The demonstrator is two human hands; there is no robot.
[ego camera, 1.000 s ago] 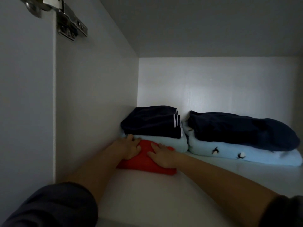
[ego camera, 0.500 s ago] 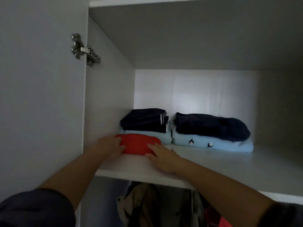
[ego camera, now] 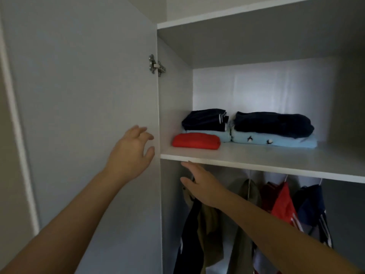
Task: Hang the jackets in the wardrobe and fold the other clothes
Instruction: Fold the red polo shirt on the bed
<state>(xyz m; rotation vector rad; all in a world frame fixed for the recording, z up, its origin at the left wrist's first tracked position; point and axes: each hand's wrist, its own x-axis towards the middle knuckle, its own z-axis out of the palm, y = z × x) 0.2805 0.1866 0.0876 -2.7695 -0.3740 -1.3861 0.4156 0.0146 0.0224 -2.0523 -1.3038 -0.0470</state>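
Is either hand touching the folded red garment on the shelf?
No: the left hand and right hand are both clear of the red garment, which lies on the shelf.

Folded on the one shelf (ego camera: 256,158): five items. One red bundle (ego camera: 195,141); two navy, left navy fold (ego camera: 204,120) and right navy fold (ego camera: 272,123); two pale blue, left blue fold (ego camera: 224,136) and right blue fold (ego camera: 286,142). Hanging below: at least four jackets (ego camera: 284,204), exact number unclear. One hinge (ego camera: 157,65). Two hands: left hand (ego camera: 130,155), right hand (ego camera: 201,184).

No text, brand or number could be read anywhere. The light blue folded garment (ego camera: 280,141) showed only small dark printed figures.
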